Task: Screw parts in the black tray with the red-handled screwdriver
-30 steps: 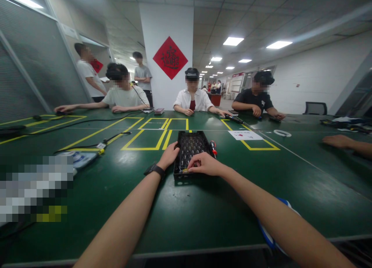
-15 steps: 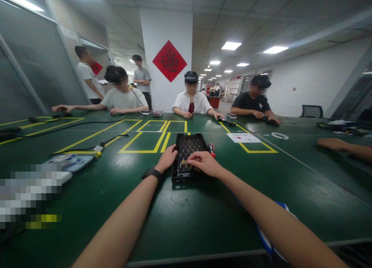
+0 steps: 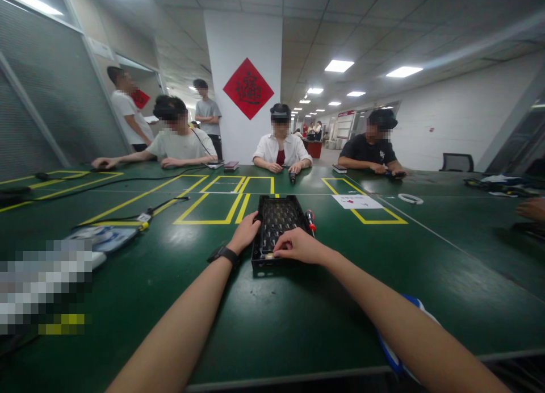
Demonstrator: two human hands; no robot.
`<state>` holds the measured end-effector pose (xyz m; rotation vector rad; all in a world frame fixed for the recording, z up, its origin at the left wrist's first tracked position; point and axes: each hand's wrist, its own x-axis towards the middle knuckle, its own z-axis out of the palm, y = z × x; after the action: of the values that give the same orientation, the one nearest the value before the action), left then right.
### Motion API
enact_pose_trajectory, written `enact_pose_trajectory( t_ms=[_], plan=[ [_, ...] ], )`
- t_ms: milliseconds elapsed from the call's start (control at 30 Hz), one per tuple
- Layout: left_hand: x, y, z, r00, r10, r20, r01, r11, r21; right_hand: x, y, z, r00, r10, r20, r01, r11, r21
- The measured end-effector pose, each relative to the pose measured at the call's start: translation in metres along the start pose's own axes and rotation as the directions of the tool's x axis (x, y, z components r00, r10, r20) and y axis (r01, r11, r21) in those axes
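A black open case (image 3: 256,262), shaped like a shallow box with rows of small raised parts inside, lies on the green table in front of me. My left hand (image 3: 246,233) grips its left side, the fingertips on the rim. With fingers pinched, my right hand (image 3: 301,245) reaches over the right rim to the near end of the case. At its fingertips is a small brass-coloured piece (image 3: 269,256), partly hidden by the fingers. A red and black screwdriver (image 3: 311,221) lies just right of the case.
Yellow tape outlines mark the green table (image 3: 238,336). A white paper sheet (image 3: 356,202) and a white ring (image 3: 410,199) lie to the right. Cables and a blue-white package (image 3: 102,238) are at left. Several people sit opposite; one holds a black tool (image 3: 293,177).
My right hand has moved slightly down and nearer with the brass-coloured piece, to the case's near end. My left hand stays put. Opposite, a person has drawn the black tool inward.
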<state>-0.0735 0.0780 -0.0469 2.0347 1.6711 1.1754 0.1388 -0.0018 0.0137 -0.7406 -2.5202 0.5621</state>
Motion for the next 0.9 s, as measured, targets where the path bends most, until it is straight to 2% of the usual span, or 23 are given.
enact_pose_trajectory(
  t_ms=[333,467,567,667,700,800,900],
  plan=[
    [-0.001,0.0,0.0,1.0,-0.009,-0.006,0.009,1.0,-0.014,0.001,0.001,0.001,0.998,0.059,0.024,-0.06,0.998,0.015],
    [-0.001,0.0,-0.001,1.0,-0.008,-0.006,0.007,1.0,-0.01,0.0,-0.001,0.0,0.999,0.047,0.027,-0.048,0.998,0.028],
    [-0.001,0.001,0.0,1.0,-0.013,0.0,0.013,1.0,-0.009,0.005,0.002,-0.009,0.996,0.059,-0.06,-0.057,0.998,0.035],
    [-0.001,0.002,-0.001,1.0,-0.016,0.006,0.016,1.0,-0.018,0.019,0.016,-0.022,0.958,0.159,-0.24,-0.166,0.986,-0.011],
    [-0.001,0.002,-0.001,1.0,-0.016,0.007,0.016,1.0,-0.023,0.025,0.023,-0.025,0.946,0.198,-0.257,-0.216,0.975,-0.045],
    [-0.001,0.003,-0.001,0.999,-0.033,0.006,0.033,0.999,-0.034,0.045,0.044,-0.026,0.928,0.333,-0.168,-0.359,0.919,-0.162],
    [-0.001,0.003,-0.001,0.999,-0.05,0.005,0.05,0.998,-0.038,0.06,0.059,-0.013,0.908,0.392,-0.147,-0.414,0.892,-0.18]
  ],
)
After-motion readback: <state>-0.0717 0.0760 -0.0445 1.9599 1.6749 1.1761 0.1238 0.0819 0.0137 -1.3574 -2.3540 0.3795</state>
